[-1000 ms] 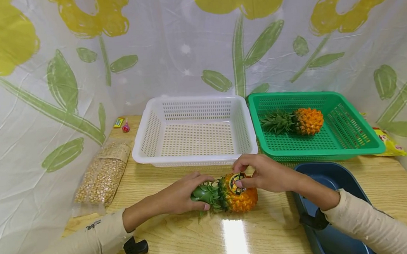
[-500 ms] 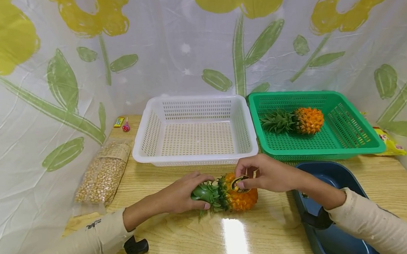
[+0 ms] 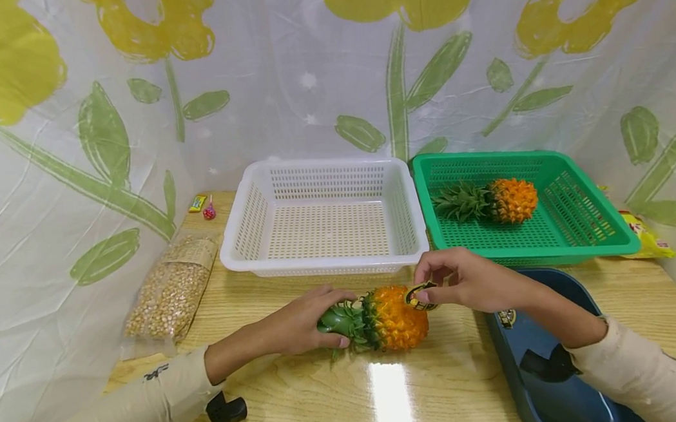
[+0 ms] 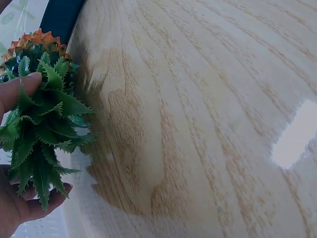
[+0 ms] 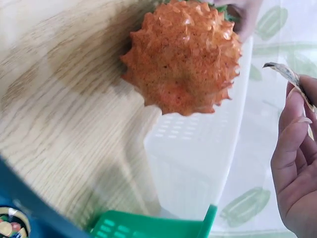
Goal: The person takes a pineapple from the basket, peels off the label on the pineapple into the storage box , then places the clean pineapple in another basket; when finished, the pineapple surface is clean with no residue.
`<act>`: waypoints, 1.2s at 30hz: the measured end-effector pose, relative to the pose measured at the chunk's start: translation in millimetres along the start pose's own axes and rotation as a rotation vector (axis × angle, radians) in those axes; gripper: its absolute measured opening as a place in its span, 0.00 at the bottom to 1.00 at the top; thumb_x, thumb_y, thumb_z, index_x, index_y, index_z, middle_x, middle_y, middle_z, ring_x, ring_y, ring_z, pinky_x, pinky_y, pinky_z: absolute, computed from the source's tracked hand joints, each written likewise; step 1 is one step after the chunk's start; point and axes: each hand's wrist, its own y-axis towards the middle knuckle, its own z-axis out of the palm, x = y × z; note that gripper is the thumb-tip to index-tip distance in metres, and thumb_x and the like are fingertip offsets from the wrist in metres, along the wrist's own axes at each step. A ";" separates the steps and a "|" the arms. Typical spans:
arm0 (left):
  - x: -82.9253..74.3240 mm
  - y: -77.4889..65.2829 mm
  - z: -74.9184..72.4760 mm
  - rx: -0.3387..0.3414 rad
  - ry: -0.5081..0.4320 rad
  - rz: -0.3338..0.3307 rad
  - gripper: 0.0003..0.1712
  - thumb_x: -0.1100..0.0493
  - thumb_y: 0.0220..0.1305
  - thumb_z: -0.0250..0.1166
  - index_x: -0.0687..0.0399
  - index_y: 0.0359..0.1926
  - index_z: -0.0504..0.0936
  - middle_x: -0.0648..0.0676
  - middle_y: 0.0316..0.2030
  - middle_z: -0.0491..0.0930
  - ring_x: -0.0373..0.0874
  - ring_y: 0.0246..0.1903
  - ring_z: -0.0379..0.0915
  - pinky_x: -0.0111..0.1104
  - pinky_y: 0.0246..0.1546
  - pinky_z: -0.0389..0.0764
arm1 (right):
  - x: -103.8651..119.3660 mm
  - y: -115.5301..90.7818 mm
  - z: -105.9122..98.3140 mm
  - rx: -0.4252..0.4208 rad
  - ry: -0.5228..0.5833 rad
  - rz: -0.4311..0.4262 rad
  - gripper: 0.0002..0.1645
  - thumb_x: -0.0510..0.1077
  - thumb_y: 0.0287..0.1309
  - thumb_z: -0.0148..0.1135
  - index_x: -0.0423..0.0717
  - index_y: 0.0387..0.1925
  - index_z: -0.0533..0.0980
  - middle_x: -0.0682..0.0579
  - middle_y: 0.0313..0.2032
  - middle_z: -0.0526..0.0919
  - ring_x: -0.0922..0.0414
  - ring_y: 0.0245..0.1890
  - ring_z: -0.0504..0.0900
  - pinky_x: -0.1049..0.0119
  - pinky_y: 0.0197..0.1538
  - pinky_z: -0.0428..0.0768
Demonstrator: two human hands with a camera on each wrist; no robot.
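A small orange pineapple (image 3: pixel 400 323) lies on its side on the wooden table, crown to the left. My left hand (image 3: pixel 304 326) grips its green leaves; in the left wrist view the thumb and fingers wrap the crown (image 4: pixel 47 124). Between thumb and fingers, my right hand (image 3: pixel 464 284) pinches a round black-and-gold sticker (image 3: pixel 420 296), raised near the fruit's right end. The right wrist view shows that sticker (image 5: pixel 285 74) bent and edge-on, apart from the bare orange skin (image 5: pixel 181 64).
Behind stand a white basket (image 3: pixel 324 263) and a green basket (image 3: pixel 538 250) holding a second pineapple (image 3: pixel 514 200). A dark blue basin (image 3: pixel 511 381) at right has a similar sticker (image 3: pixel 507 318) on its inner wall. At left lie a bag of kernels (image 3: pixel 168 292), a lollipop (image 3: pixel 209 211) and a small yellow packet (image 3: pixel 197 203).
My right hand has peeled the sticker off the pineapple's skin and moved right with it. The left hand has stayed on the crown.
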 end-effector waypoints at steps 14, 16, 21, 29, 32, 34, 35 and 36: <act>2.5 0.2 0.0 0.001 -0.005 -0.006 0.42 0.42 0.62 0.71 0.43 0.73 0.66 0.53 0.59 0.71 0.42 0.50 0.70 0.38 0.47 0.77 | -21.3 -29.4 -13.3 -0.038 0.025 -0.002 0.05 0.38 0.68 0.62 0.47 0.44 0.77 0.51 0.36 0.83 0.55 0.29 0.78 0.62 0.29 0.76; 2.9 0.0 -0.2 0.003 -0.005 -0.004 0.42 0.42 0.62 0.71 0.43 0.73 0.66 0.53 0.60 0.71 0.42 0.51 0.70 0.39 0.48 0.77 | -25.2 -33.3 -14.5 -0.044 0.021 0.012 0.05 0.39 0.68 0.62 0.47 0.44 0.77 0.52 0.35 0.83 0.55 0.27 0.77 0.63 0.28 0.75; 3.5 -0.1 -0.9 0.013 -0.016 -0.004 0.41 0.42 0.63 0.70 0.43 0.73 0.65 0.53 0.61 0.70 0.42 0.52 0.70 0.39 0.49 0.76 | -33.7 -42.2 -18.2 -0.036 0.030 0.006 0.06 0.38 0.68 0.61 0.47 0.45 0.78 0.52 0.35 0.83 0.55 0.28 0.77 0.63 0.30 0.77; 4.8 0.1 -1.1 0.010 -0.021 -0.004 0.41 0.41 0.63 0.70 0.43 0.73 0.66 0.53 0.62 0.71 0.43 0.53 0.70 0.39 0.49 0.76 | -44.2 -57.0 -26.4 0.015 0.097 -0.010 0.09 0.34 0.70 0.58 0.43 0.49 0.77 0.49 0.36 0.84 0.57 0.32 0.80 0.60 0.33 0.79; 5.4 0.3 -0.8 0.011 -0.020 -0.002 0.41 0.40 0.63 0.70 0.43 0.73 0.66 0.53 0.63 0.70 0.45 0.56 0.70 0.43 0.52 0.76 | -48.2 -65.3 -30.6 0.025 0.114 -0.015 0.11 0.32 0.69 0.57 0.42 0.50 0.77 0.48 0.36 0.84 0.56 0.32 0.81 0.61 0.31 0.80; 5.1 0.4 -0.9 0.012 -0.023 -0.002 0.41 0.41 0.63 0.70 0.43 0.73 0.66 0.54 0.64 0.70 0.46 0.58 0.70 0.45 0.54 0.75 | -51.8 -71.0 -33.6 0.033 0.122 -0.019 0.12 0.31 0.69 0.56 0.42 0.50 0.77 0.47 0.35 0.83 0.56 0.30 0.80 0.62 0.29 0.80; 4.9 0.4 -0.9 0.012 -0.023 -0.003 0.41 0.41 0.63 0.69 0.43 0.73 0.66 0.54 0.64 0.70 0.46 0.58 0.70 0.45 0.54 0.75 | -54.1 -73.7 -35.1 0.039 0.129 -0.020 0.12 0.30 0.69 0.56 0.41 0.51 0.77 0.47 0.34 0.83 0.56 0.29 0.79 0.63 0.28 0.80; 4.7 0.5 -1.1 0.011 -0.023 -0.003 0.41 0.41 0.63 0.69 0.43 0.73 0.66 0.54 0.63 0.70 0.46 0.58 0.70 0.45 0.54 0.75 | -56.3 -76.3 -36.6 0.046 0.131 -0.017 0.12 0.30 0.69 0.56 0.41 0.51 0.77 0.47 0.33 0.82 0.56 0.28 0.79 0.63 0.28 0.80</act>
